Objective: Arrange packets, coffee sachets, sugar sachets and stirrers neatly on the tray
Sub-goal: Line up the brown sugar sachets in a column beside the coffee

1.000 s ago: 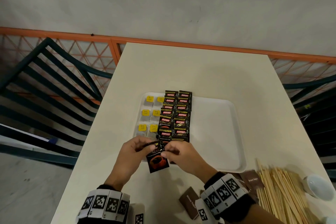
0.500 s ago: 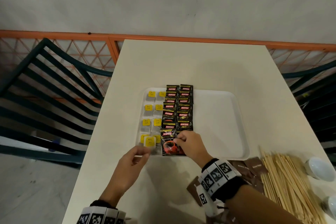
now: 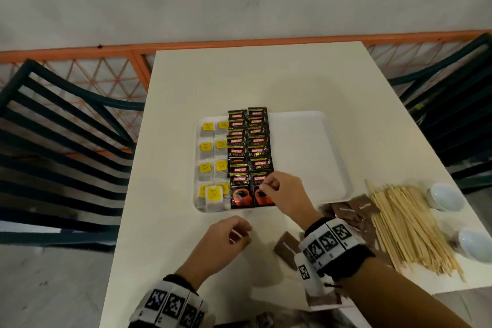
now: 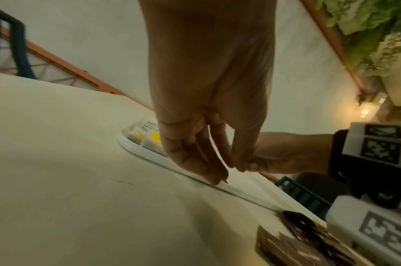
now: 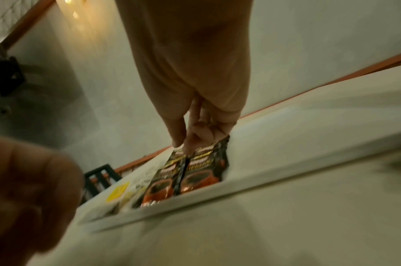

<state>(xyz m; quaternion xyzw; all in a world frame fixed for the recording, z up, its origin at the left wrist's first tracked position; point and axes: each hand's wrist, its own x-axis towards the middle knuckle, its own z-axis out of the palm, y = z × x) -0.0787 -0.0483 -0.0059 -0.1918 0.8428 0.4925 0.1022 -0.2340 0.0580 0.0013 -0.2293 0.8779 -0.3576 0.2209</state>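
A white tray [image 3: 306, 157] carries two columns of yellow-tagged tea bags [image 3: 206, 146] on its left and two columns of black coffee sachets [image 3: 249, 141] beside them. My right hand [image 3: 263, 186] pinches the upper left part of the nearest right-column coffee sachet [image 3: 262, 198], which lies flat on the tray. The right wrist view shows thumb and forefinger [image 5: 182, 145] on that sachet [image 5: 202, 176]. My left hand [image 3: 239, 234] hovers over the table just in front of the tray, fingers loosely curled and holding nothing. A tea bag [image 3: 213, 197] lies at the tray's near left corner.
Brown sugar sachets [image 3: 354, 208] and a heap of wooden stirrers [image 3: 404, 226] lie on the table right of the tray, with one more sachet [image 3: 287, 247] by my right wrist. Two white cups [image 3: 444, 196] stand at the right edge. Dark chairs [image 3: 66, 141] flank the table.
My right hand carried the coffee sachet forward and laid it in the right column. My left hand set a tea bag on the tray's near left corner, then drew back toward me.
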